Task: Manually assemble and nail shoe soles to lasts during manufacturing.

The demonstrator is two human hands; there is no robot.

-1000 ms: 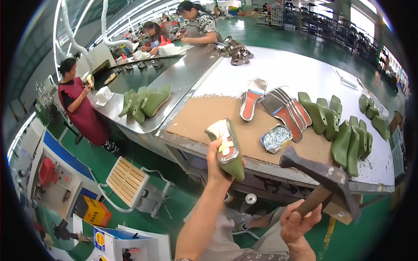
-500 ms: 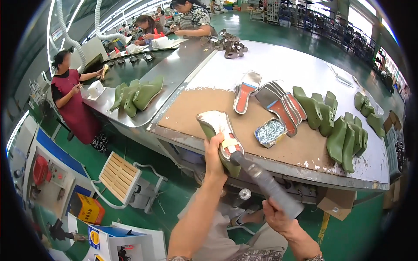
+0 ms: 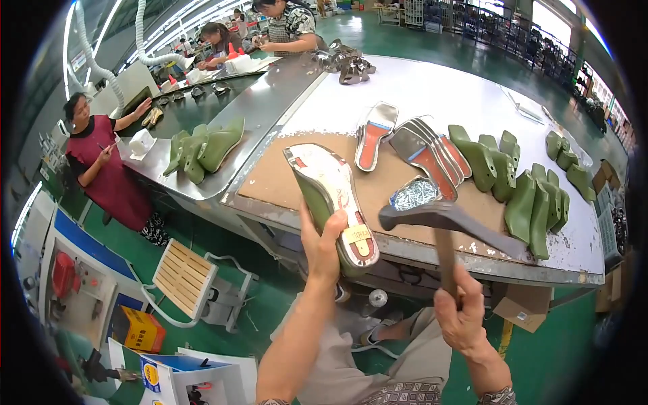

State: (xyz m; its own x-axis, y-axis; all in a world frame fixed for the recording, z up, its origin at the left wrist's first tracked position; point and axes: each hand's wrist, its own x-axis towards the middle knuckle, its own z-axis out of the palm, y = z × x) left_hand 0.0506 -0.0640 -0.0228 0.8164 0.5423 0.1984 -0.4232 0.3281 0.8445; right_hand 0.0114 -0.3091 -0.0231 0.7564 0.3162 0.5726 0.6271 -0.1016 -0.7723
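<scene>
A green shoe last (image 3: 309,189) is tilted up in front of me, its sole side facing me. My left hand (image 3: 322,246) wraps around it at the near end. Over that sole lies a pale insole (image 3: 337,185) with red patches and a yellow strip near its lower end. My right hand (image 3: 464,314) grips the wooden handle of a hammer (image 3: 435,217). Its dark metal head is raised to the right of the last, apart from it. Just behind the hammer head, a small box of nails (image 3: 414,192) sits on the worktable.
The worktable (image 3: 277,169) carries a single red insole (image 3: 368,145), a fan of several insoles (image 3: 432,162) and groups of green lasts (image 3: 523,206). More lasts (image 3: 219,148) stand on the metal bench at left. A co-worker (image 3: 111,169) in a maroon apron stands beyond a slatted chair (image 3: 185,271).
The hammer has lifted off the sole and moved right, its head now turned sideways. The last has shifted slightly left and up at its far end. The maroon-aproned co-worker's arm has extended.
</scene>
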